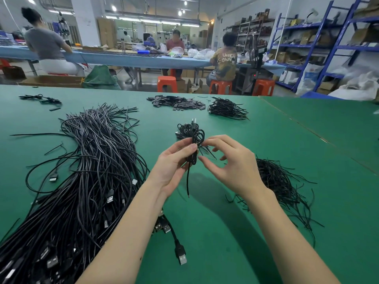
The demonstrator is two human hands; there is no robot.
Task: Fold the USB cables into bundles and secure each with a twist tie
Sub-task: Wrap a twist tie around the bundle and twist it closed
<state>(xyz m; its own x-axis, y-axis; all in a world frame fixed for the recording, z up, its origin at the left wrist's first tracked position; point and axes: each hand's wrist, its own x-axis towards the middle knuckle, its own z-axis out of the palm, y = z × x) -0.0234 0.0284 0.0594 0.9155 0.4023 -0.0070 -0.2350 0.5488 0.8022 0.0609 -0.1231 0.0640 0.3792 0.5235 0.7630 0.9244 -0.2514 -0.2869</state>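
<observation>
The green surface (266, 160) extends to a gap, beyond which a long light-blue bench (123, 58) runs across the room with three seated people (48, 46) working at it and orange stools (167, 84) standing beside it. Blue metal shelving (320, 44), loaded with boxes and bags, lines the right side. Tube lights (151, 21) and ceiling spots illuminate white walls and a white pillar (84, 19).
</observation>
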